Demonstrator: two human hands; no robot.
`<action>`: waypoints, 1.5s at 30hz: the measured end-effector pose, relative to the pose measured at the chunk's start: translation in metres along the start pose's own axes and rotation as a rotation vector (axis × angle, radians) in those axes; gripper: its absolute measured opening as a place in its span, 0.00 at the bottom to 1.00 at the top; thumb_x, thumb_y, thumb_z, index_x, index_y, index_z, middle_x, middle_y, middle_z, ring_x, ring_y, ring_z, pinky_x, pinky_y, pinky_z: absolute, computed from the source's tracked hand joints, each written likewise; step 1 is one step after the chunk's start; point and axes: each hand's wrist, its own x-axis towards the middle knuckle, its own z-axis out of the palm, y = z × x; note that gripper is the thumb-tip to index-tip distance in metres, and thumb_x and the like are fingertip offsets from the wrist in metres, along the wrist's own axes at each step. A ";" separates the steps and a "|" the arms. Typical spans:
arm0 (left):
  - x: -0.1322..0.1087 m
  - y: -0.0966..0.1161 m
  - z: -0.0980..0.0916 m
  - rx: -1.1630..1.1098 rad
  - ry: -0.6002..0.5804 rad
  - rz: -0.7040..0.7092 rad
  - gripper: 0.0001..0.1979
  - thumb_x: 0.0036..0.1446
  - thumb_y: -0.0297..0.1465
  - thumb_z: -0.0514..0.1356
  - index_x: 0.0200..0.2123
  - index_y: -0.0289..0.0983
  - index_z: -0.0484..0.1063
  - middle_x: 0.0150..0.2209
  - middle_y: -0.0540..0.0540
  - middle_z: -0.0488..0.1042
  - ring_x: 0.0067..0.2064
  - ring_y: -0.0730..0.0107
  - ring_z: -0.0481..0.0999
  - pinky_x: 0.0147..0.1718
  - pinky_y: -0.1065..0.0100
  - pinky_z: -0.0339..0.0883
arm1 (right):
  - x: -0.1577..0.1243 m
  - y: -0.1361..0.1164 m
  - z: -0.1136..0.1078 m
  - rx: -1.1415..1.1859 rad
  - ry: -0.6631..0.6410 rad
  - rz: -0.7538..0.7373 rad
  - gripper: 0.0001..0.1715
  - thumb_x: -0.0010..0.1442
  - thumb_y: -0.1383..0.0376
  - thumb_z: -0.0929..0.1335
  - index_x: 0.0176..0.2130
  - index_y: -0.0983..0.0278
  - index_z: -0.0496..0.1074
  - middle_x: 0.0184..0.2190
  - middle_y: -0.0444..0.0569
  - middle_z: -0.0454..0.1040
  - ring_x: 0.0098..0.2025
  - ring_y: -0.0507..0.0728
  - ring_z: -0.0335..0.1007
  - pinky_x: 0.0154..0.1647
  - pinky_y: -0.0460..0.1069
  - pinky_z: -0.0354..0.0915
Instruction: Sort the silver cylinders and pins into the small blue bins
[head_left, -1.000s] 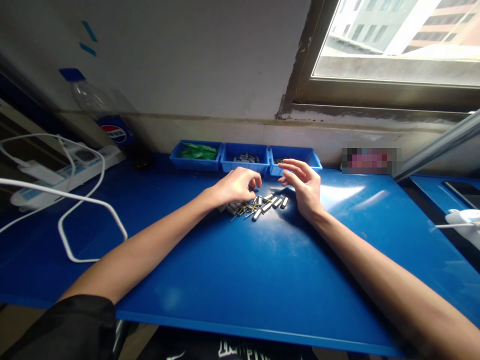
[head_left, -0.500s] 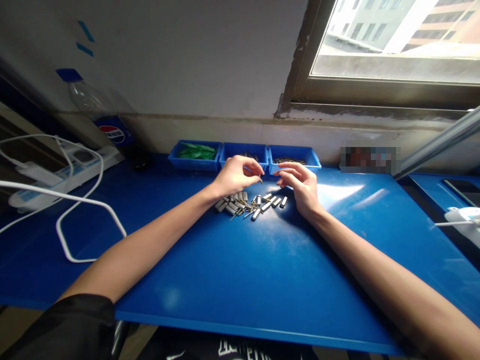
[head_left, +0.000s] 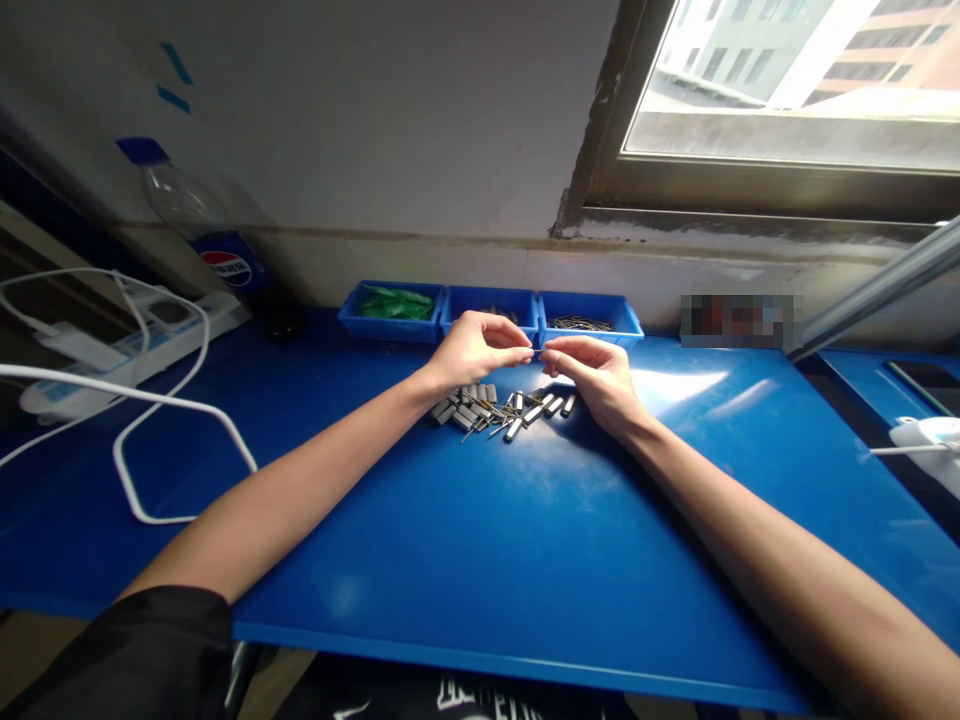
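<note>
My left hand (head_left: 480, 352) is closed in a pinch on a thin metal rod (head_left: 537, 350), only a short bright length of which shows between my fingertips. My right hand (head_left: 592, 372) pinches at the rod's other end, its fingers pressed together. Whatever else sits within the fingers is hidden. Below both hands, a loose pile of short silver metal pieces (head_left: 513, 429) lies on the blue table (head_left: 450, 540). Thin rods with brass-coloured parts (head_left: 496, 430) are mixed into that pile.
Along the wall stand three blue bins: one with green material (head_left: 390, 303), a middle bin (head_left: 457, 325) with small parts, and a right bin (head_left: 628, 335) with thin rods. A bottle (head_left: 232, 262), power strip (head_left: 45, 397) and white cable (head_left: 124, 478) are at left.
My right hand has moved left and closed its fingers at the small piece in my left hand. My left fingertips have shifted slightly right. The pile looks unchanged.
</note>
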 end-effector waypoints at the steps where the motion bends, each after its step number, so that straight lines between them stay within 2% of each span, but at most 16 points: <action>1: 0.000 -0.002 0.000 0.056 0.008 0.010 0.14 0.51 0.36 0.73 0.39 0.33 0.82 0.35 0.41 0.85 0.38 0.60 0.85 0.42 0.63 0.79 | 0.001 0.001 -0.001 -0.015 0.033 -0.014 0.17 0.53 0.54 0.81 0.39 0.60 0.83 0.31 0.46 0.83 0.32 0.57 0.78 0.40 0.55 0.76; 4: -0.001 -0.004 0.000 0.281 0.011 0.083 0.09 0.56 0.33 0.69 0.39 0.35 0.81 0.36 0.43 0.85 0.39 0.61 0.85 0.43 0.63 0.78 | 0.002 0.000 -0.003 -0.060 0.219 -0.094 0.14 0.54 0.54 0.80 0.38 0.58 0.83 0.33 0.48 0.83 0.33 0.59 0.79 0.42 0.57 0.78; 7: -0.004 -0.002 0.002 0.461 -0.198 0.249 0.09 0.61 0.31 0.65 0.44 0.37 0.83 0.46 0.42 0.85 0.48 0.60 0.84 0.53 0.61 0.75 | 0.002 0.000 -0.005 -0.096 0.352 -0.174 0.16 0.57 0.54 0.78 0.43 0.58 0.81 0.41 0.51 0.84 0.38 0.61 0.81 0.45 0.59 0.79; 9: -0.007 0.000 0.007 0.524 -0.360 0.358 0.14 0.65 0.30 0.63 0.53 0.39 0.82 0.56 0.41 0.81 0.60 0.57 0.78 0.63 0.58 0.69 | 0.002 0.001 -0.007 -0.126 0.354 -0.200 0.18 0.60 0.54 0.76 0.48 0.58 0.79 0.46 0.53 0.84 0.41 0.61 0.82 0.46 0.59 0.79; 11: -0.010 0.000 0.012 0.563 -0.477 0.423 0.19 0.67 0.28 0.61 0.60 0.41 0.78 0.64 0.42 0.75 0.69 0.56 0.69 0.70 0.56 0.60 | 0.002 0.002 -0.007 -0.153 0.333 -0.207 0.19 0.62 0.53 0.74 0.50 0.57 0.77 0.47 0.52 0.83 0.40 0.60 0.82 0.44 0.58 0.78; 13: -0.012 -0.001 0.017 0.591 -0.545 0.444 0.22 0.68 0.25 0.59 0.62 0.43 0.76 0.67 0.43 0.72 0.73 0.55 0.63 0.72 0.54 0.58 | 0.001 0.004 -0.007 -0.166 0.311 -0.201 0.17 0.63 0.54 0.73 0.50 0.57 0.76 0.45 0.51 0.83 0.37 0.59 0.81 0.42 0.56 0.77; 15: -0.014 -0.001 0.020 0.605 -0.572 0.443 0.22 0.67 0.25 0.59 0.62 0.43 0.77 0.66 0.42 0.73 0.72 0.54 0.66 0.69 0.55 0.61 | 0.000 0.004 -0.006 -0.153 0.291 -0.186 0.15 0.64 0.55 0.72 0.49 0.57 0.76 0.44 0.50 0.82 0.35 0.57 0.79 0.39 0.55 0.76; 19: -0.015 0.004 0.018 0.600 -0.473 0.357 0.14 0.65 0.28 0.63 0.51 0.44 0.83 0.51 0.43 0.84 0.56 0.58 0.81 0.58 0.65 0.71 | 0.000 0.004 -0.004 -0.095 0.286 -0.149 0.13 0.62 0.56 0.73 0.46 0.58 0.76 0.41 0.49 0.82 0.32 0.56 0.77 0.36 0.54 0.74; 21: -0.014 0.007 0.013 0.620 -0.415 0.312 0.10 0.62 0.28 0.65 0.44 0.43 0.85 0.44 0.44 0.85 0.49 0.60 0.84 0.51 0.68 0.73 | 0.001 0.004 -0.004 -0.093 0.285 -0.130 0.13 0.62 0.55 0.73 0.45 0.58 0.76 0.40 0.48 0.82 0.31 0.56 0.76 0.36 0.54 0.73; 24: -0.011 0.010 0.005 0.665 -0.376 0.289 0.09 0.59 0.27 0.65 0.40 0.40 0.86 0.40 0.43 0.85 0.43 0.61 0.84 0.45 0.69 0.73 | 0.001 0.005 -0.005 -0.094 0.275 -0.112 0.13 0.61 0.54 0.73 0.44 0.57 0.77 0.39 0.48 0.82 0.31 0.56 0.76 0.35 0.54 0.73; 30: -0.002 0.003 -0.006 0.489 -0.314 0.208 0.10 0.52 0.28 0.70 0.39 0.36 0.86 0.39 0.43 0.85 0.42 0.62 0.83 0.41 0.68 0.73 | 0.002 0.005 -0.006 -0.092 0.239 -0.109 0.13 0.60 0.54 0.73 0.43 0.57 0.77 0.38 0.47 0.82 0.30 0.56 0.75 0.35 0.53 0.72; 37: -0.001 0.001 -0.010 0.332 -0.256 0.091 0.07 0.52 0.31 0.70 0.34 0.34 0.86 0.32 0.44 0.85 0.33 0.64 0.84 0.34 0.70 0.74 | 0.001 0.003 -0.004 -0.068 0.196 -0.078 0.10 0.60 0.56 0.74 0.40 0.58 0.79 0.34 0.46 0.82 0.29 0.54 0.73 0.34 0.52 0.71; 41: 0.000 -0.001 -0.010 0.256 -0.199 0.088 0.09 0.52 0.32 0.70 0.35 0.35 0.86 0.35 0.42 0.86 0.37 0.62 0.85 0.39 0.67 0.78 | 0.000 -0.001 -0.002 -0.103 0.140 -0.063 0.10 0.59 0.55 0.74 0.39 0.57 0.79 0.34 0.45 0.82 0.28 0.55 0.73 0.35 0.53 0.71; 45: 0.001 0.001 -0.012 0.114 -0.148 0.042 0.13 0.51 0.35 0.72 0.37 0.32 0.85 0.39 0.40 0.85 0.40 0.60 0.86 0.40 0.66 0.80 | -0.002 -0.007 0.002 -0.114 0.054 -0.043 0.15 0.57 0.52 0.76 0.40 0.57 0.80 0.32 0.45 0.82 0.30 0.56 0.74 0.36 0.54 0.73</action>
